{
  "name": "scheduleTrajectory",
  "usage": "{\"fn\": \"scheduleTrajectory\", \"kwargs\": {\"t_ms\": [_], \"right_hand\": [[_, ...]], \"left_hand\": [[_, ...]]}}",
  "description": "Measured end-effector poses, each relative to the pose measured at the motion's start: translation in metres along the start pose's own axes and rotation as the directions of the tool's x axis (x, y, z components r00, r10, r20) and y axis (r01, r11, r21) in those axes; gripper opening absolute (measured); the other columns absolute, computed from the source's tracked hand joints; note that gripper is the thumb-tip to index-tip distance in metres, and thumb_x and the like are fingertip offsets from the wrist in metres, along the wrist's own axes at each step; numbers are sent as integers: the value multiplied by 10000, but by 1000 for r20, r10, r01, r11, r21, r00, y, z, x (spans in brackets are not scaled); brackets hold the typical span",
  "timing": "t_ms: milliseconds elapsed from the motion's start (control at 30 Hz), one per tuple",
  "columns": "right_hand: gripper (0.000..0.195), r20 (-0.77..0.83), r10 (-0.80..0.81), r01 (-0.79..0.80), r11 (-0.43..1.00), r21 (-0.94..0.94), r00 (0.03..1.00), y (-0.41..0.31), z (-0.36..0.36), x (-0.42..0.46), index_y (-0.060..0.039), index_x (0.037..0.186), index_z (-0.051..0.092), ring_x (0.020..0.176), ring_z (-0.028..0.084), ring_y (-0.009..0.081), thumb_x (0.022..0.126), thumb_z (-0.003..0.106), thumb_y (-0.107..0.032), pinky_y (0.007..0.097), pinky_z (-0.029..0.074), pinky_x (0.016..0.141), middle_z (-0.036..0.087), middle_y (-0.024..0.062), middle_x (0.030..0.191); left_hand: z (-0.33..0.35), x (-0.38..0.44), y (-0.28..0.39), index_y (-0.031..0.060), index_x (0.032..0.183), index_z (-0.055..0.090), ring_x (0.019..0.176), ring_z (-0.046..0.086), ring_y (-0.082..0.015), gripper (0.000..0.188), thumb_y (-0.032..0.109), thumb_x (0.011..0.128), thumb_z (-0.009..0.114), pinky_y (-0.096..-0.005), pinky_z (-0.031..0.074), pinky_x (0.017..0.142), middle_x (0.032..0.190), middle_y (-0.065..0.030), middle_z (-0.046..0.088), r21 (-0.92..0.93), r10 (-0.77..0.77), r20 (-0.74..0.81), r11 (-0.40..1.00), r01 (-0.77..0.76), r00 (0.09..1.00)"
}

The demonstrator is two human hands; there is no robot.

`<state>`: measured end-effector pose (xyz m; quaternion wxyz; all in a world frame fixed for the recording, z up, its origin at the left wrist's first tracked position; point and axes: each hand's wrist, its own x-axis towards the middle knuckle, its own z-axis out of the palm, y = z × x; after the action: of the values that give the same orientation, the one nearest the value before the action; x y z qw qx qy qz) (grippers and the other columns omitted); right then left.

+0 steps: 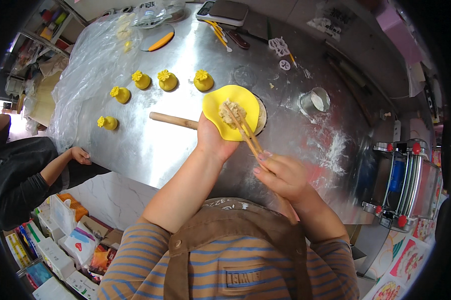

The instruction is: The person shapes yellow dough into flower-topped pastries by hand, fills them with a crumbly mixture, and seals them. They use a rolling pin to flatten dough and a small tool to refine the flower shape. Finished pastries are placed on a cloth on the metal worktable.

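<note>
My left hand (pixel 215 139) holds up a round yellow dough wrapper (pixel 210 107) with wavy edges. A lump of pale filling (pixel 229 112) lies at its middle. In my right hand (pixel 283 174) is a pair of wooden chopsticks (pixel 253 142), their tips in the filling. Partly hidden beyond the wrapper is a round dish of pale stuff (pixel 263 114). A wooden rolling pin (pixel 173 120) lies left of my left hand. Several yellow dough pouches with flower-like tops, such as one (pixel 203 81) near the wrapper, stand in a curve on the metal table (pixel 135 150).
A metal cup of white powder (pixel 315 100) lies to the right, near scattered flour. At the back are a scale (pixel 223 12), a cleaver (pixel 253 28) and a scraper (pixel 161 42). Plastic sheeting (pixel 94 63) covers the left side. A person (pixel 30 168) stands at the left; a dough-rolling machine (pixel 403 183) is at right.
</note>
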<state>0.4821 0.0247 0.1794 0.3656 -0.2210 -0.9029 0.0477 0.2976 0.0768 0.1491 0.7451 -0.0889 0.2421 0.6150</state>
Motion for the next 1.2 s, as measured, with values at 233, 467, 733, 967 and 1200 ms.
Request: {"fn": "scheduleTrajectory", "kwargs": {"t_ms": [233,467,733,967,1200], "right_hand": [[199,-150,255,-231,960,158,955,-5,-11,13,-91,973,659,874,671,248,788,656,-18,308,552,676,661,140,1028],[211,52,936,-240,35,970,347,-20,14,2,28,1123,547,949,643,272,936,542,-70,341,567,796,610,222,1116],[211,67,936,-310,47,950,346,-15,31,-14,37,1120,541,942,643,267,950,532,-87,343,573,804,610,220,1105],[215,26,957,-240,45,970,287,-10,27,10,47,1119,536,940,646,263,947,531,-81,346,574,807,616,213,1083],[203,83,946,-242,-5,970,313,-8,25,9,50,1094,554,942,648,260,946,536,-87,345,572,797,625,192,1054]], "left_hand": [[-1,-7,10,55,1253,494,1163,529,-315,456,382,997,307,-486,440,993,1269,-139,537,-16,12,-4,1000,-12,1000],[-6,-12,13,49,1242,496,1171,516,-307,446,378,993,326,-485,436,992,1273,-130,529,-33,-3,2,999,4,1000],[1,-18,16,50,1234,498,1154,523,-302,444,383,990,334,-472,431,996,1251,-127,538,-44,32,-9,999,-32,999],[-2,-12,16,44,1245,491,1170,516,-309,449,378,992,330,-475,428,1002,1275,-132,527,-32,11,4,999,-11,1000],[-13,-13,18,42,1240,497,1148,535,-315,426,354,994,343,-475,446,985,1259,-137,540,0,39,-10,999,-39,999]]}}
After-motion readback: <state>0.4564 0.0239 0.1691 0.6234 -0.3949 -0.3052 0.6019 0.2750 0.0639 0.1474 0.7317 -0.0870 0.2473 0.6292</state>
